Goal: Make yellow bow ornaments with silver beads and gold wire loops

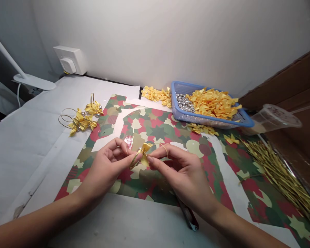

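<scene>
Left hand (103,163) pinches gold wire loop (133,163); right hand (186,170) pinches yellow ribbon bow (145,159) at loop's two o'clock. From bow: blue plastic basket (212,125), two o'clock; bow-trimmed wire rings (82,121), ten.

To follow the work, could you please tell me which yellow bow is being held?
The bow between the left hand and right hand, beside gold wire loops; other bows lie in the blue basket or on the table.
</scene>
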`<action>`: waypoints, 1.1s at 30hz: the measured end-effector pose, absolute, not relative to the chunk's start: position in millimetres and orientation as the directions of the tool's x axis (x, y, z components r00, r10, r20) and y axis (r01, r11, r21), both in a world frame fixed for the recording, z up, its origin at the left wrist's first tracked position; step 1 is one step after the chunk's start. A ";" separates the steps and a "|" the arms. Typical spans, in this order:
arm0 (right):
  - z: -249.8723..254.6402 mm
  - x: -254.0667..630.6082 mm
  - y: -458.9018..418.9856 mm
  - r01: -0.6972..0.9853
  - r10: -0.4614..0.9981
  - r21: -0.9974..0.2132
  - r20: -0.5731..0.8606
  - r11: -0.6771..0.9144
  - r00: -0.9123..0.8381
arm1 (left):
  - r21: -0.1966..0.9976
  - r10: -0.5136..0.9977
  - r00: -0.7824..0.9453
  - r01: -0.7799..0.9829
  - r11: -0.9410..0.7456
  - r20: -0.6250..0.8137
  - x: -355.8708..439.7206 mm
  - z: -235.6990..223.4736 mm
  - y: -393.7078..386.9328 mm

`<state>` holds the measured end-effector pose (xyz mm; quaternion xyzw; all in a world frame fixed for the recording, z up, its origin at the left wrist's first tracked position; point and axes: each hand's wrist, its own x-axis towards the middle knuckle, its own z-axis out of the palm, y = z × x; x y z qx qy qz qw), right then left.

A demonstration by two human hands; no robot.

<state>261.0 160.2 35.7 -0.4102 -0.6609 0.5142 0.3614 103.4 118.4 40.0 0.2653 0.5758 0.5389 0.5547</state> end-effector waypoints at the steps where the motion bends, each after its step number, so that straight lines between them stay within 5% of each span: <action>1: 35.8 260.9 160.1 0.160 0.915 -0.981 0.040 0.114 -0.401 | 0.909 0.903 -0.235 -0.307 0.283 -0.360 103.3 40.1 118.5; 16: 33.3 258.0 162.6 -0.011 0.893 -0.993 -0.102 -0.119 -0.437 | 0.871 0.899 -0.175 -0.377 0.315 -0.401 101.1 36.9 119.7; 33: 33.4 257.8 162.9 -0.038 0.892 -0.995 -0.064 -0.090 -0.447 | 0.812 0.873 -0.065 -0.405 0.420 -0.484 96.1 34.6 120.5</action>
